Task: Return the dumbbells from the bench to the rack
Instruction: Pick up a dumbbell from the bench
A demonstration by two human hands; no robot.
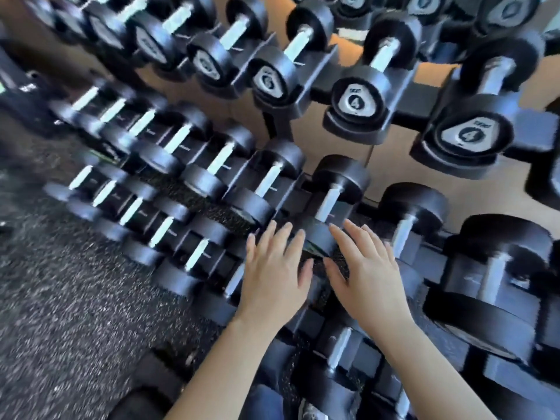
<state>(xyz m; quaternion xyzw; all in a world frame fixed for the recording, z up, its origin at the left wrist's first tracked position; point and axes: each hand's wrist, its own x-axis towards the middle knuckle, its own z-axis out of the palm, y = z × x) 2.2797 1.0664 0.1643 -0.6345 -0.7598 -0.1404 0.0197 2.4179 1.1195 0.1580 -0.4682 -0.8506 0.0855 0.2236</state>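
Note:
A black dumbbell rack [306, 95] fills the view, with three tilted rows of black round-headed dumbbells with silver handles. My left hand [272, 274] and my right hand [369, 268] are both spread open, palms down, side by side over the middle row. Between and just beyond their fingertips lies one dumbbell [330, 204] in its cradle; neither hand grips it. Two dumbbells marked 4 [354, 101] [466, 134] sit on the top row at the right. No bench is in view.
Dark speckled rubber floor [66, 292] lies at the lower left. A tan wall [333, 140] shows behind the rack. Bigger dumbbells [497, 274] crowd the right side, and more lie below my forearms.

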